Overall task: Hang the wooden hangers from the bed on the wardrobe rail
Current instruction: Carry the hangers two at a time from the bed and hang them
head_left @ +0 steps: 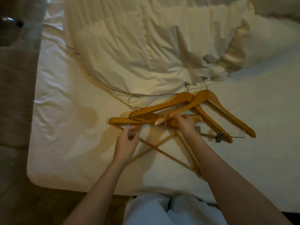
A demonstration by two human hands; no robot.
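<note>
Over the tangled wooden hangers (pixel 181 111) near the bed's (pixel 68 111) near edge, the right hand (pixel 184 123) pinched a hanger shoulder while the left hand (pixel 128 137) hovered half-curled and empty, and gathering them hooks-together looked the cleanest lift.

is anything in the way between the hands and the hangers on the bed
Nothing visible. The right hand already rests on the wooden hangers piled on the bed, and the left hand hovers open by a lower bar. The hangers overlap, so they may snag.
</note>
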